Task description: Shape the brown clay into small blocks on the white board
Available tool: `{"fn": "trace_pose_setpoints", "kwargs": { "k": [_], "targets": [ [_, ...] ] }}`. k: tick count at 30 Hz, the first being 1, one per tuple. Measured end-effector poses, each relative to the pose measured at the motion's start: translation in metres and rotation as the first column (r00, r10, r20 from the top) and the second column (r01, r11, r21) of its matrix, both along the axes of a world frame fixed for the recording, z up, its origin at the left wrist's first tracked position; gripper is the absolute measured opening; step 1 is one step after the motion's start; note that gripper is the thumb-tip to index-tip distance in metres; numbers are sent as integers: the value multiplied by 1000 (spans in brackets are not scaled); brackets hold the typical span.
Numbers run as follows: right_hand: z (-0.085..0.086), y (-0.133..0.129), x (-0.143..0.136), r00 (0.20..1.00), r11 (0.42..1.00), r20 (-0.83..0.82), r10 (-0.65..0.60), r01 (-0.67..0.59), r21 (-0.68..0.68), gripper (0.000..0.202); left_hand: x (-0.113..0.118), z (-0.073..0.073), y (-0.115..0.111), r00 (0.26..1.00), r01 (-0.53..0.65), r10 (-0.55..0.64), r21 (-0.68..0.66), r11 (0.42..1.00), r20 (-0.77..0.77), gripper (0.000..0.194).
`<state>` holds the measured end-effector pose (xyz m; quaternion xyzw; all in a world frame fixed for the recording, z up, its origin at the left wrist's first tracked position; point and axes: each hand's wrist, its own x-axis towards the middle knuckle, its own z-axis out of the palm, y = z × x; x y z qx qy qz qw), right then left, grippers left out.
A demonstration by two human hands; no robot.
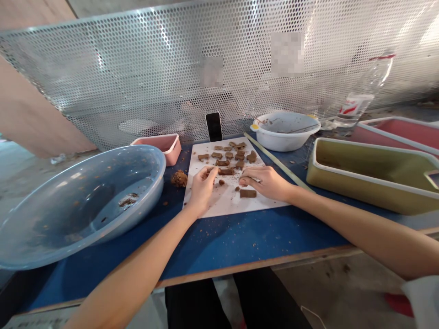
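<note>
My left hand (pixel 202 186) rests on the left part of a white board (pixel 219 208), thumb and fingers pinched at the left end of a brown clay bar (pixel 226 172). On the other side of that bar, my right hand (pixel 262 179) has its fingers curled in over the board; whatever lies between its fingertips is hidden. A plain clay block (pixel 248 193) sits just below the right hand. Beyond both hands, several small shaped clay pieces (pixel 229 156) lie in loose rows. Crumbs, including a small clay lump (pixel 221 182), are scattered between the hands.
A large blue basin (pixel 151 157) stands left, beside a pink tub (pixel 174 148) and a crumbly brown lump (pixel 179 178). Behind are a phone (pixel 214 126) and perforated metal panel (pixel 137 82). To the right are a stick (pixel 279 163), white basin (pixel 284 141), green tub (pixel 360 176) and bottle (pixel 356 107).
</note>
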<state>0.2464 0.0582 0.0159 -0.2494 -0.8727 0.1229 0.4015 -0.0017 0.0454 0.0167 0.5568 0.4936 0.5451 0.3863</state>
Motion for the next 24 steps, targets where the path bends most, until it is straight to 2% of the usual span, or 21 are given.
{"fn": "trace_pose_setpoints", "kwargs": {
  "k": [5, 11, 17, 24],
  "targets": [
    [-1, 3, -1, 998, 997, -55, 40, -36, 65, 16, 1, 2, -1, 999, 27, -26, 15, 1000, -23, 31],
    [3, -2, -2, 996, 996, -81, -32, 39, 78, 22, 2, 5, -4, 999, 33, -33, 6, 999, -39, 34],
    [3, -6, -3, 990, 993, -77, -120, 120, 6, 32, 2, 3, -3, 999, 42, -42, 5, 999, -28, 34],
    [7, -9, -5, 990, 993, -83, -115, 113, -19, 18, 4, 3, -4, 999, 36, -37, -7, 999, -16, 33]
  ]
}}
